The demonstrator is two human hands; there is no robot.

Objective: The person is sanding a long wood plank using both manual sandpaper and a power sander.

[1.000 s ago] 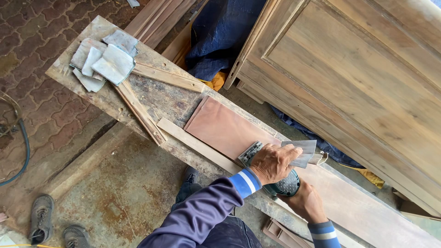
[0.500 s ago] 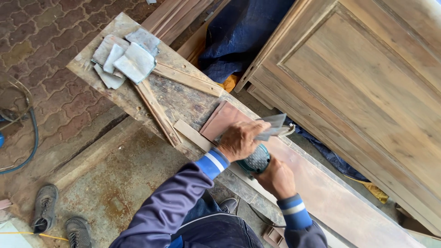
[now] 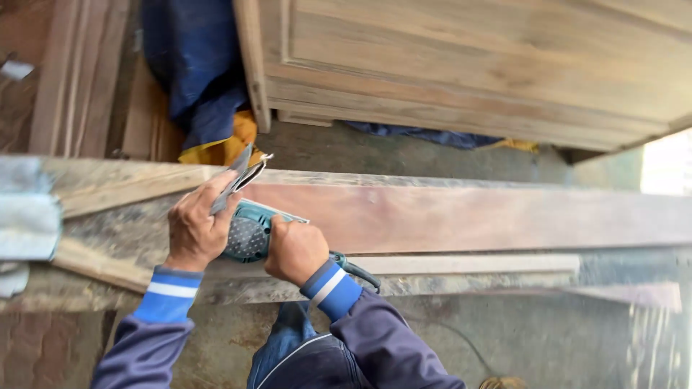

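The left hand (image 3: 193, 229) is closed on a grey sheet of sandpaper (image 3: 234, 184), pinching it between thumb and fingers so the sheet sticks up past the knuckles. The right hand (image 3: 294, 250) is wrapped tight around the back of a teal electric sander (image 3: 249, 232). The sander sits between the two hands, and its dotted side faces the camera. A dark cord (image 3: 355, 269) comes out of the sander just past the right wrist. Both hands are over the left part of a long reddish wood board (image 3: 468, 216). The board lies flat on the rough, dusty counter (image 3: 108, 189) and runs far off to the right. A thin pale wood strip (image 3: 461, 264) lies along the near edge of the board, touching it. Both arms wear dark blue sleeves with bright blue and white cuffs (image 3: 167, 294). At the far left edge of the counter is a blurry grey pile of sandpaper sheets (image 3: 27, 216). Behind the counter stands a big wooden cabinet (image 3: 468, 65). A dark blue cloth (image 3: 191, 65) with some yellow cloth under it lies beside the cabinet on the left.
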